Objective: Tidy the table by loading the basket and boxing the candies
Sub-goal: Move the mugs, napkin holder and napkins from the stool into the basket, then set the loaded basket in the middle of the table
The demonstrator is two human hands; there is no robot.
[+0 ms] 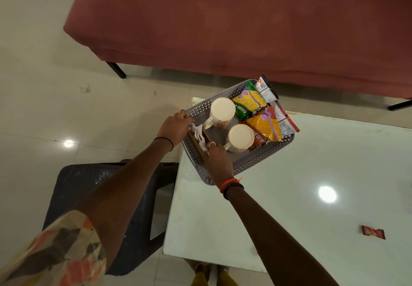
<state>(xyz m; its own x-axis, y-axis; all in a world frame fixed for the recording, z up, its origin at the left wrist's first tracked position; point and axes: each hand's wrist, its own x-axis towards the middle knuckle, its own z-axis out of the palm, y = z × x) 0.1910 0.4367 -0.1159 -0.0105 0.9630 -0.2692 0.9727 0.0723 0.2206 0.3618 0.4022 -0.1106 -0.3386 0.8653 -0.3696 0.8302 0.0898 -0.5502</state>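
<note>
Both hands settling a napkin holder into the basket

The left hand (176,126) and right hand (217,158) grip a brown wooden holder of white napkins (199,138) at each end, steadying it inside the grey perforated plastic basket (245,165) at the counter (289,196) corner; one red-wrapped candy (373,232) lies well apart.

Perforated plastic basket (263,162) on glossy glass table (312,230).
</note>
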